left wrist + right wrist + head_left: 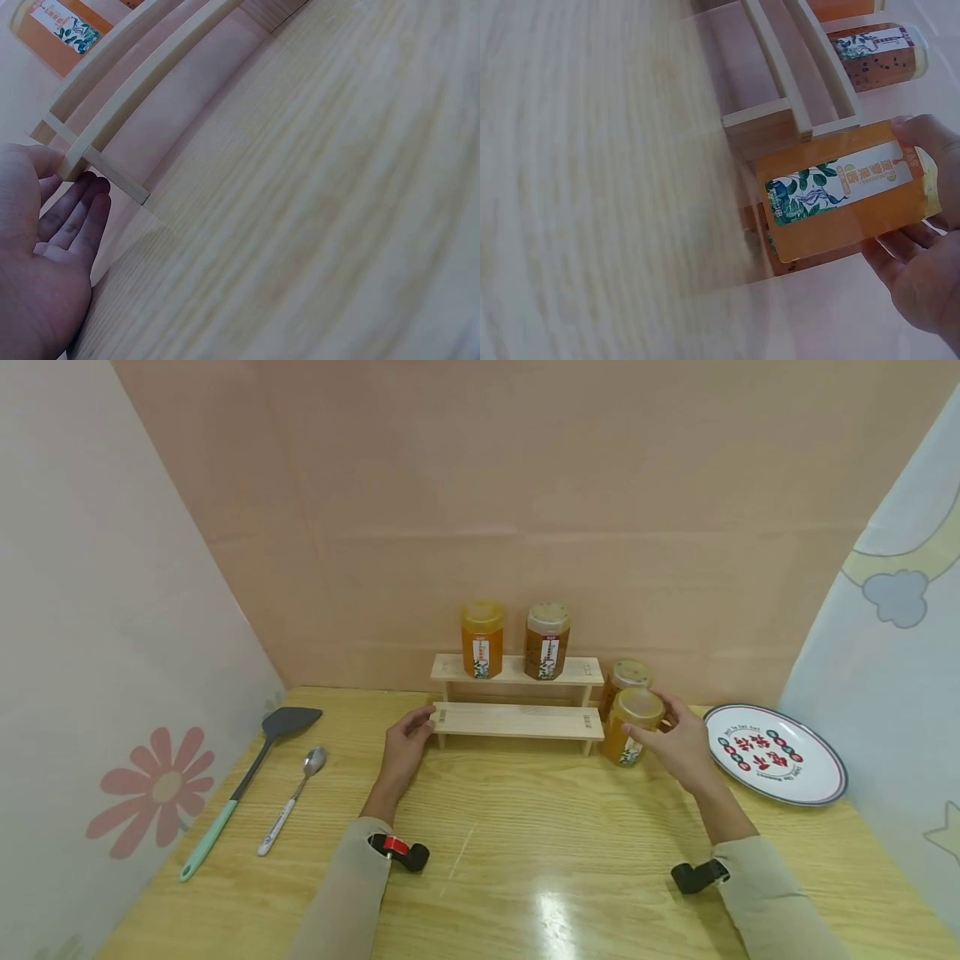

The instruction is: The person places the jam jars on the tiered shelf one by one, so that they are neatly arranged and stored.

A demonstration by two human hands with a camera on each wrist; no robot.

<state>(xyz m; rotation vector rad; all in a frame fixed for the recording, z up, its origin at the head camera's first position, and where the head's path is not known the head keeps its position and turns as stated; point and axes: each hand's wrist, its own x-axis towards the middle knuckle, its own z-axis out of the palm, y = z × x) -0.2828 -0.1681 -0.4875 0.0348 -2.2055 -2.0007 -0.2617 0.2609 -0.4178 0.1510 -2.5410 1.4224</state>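
Note:
A two-tier wooden stand [517, 720] stands against the back wall. My left hand [405, 750] pinches the left end of its lower board, thumb above and fingers beneath, as the left wrist view shows. With my right hand [684, 745] I hold a jar of orange contents [832, 202] near its yellowish lid, at the stand's right end. Behind that jar, partly hidden, is a darker jar [630, 672]. On the upper board sit an orange jar [482, 639] with a yellow lid and a reddish-brown jar [546, 643] with a paler lid.
At the left lie a spatula [251, 768] with a mint handle and a metal spoon [298, 793] with a white handle. An oval plate [813, 768] with red lettering rests at the right. Walls enclose the wooden table [480, 835] at the back and sides.

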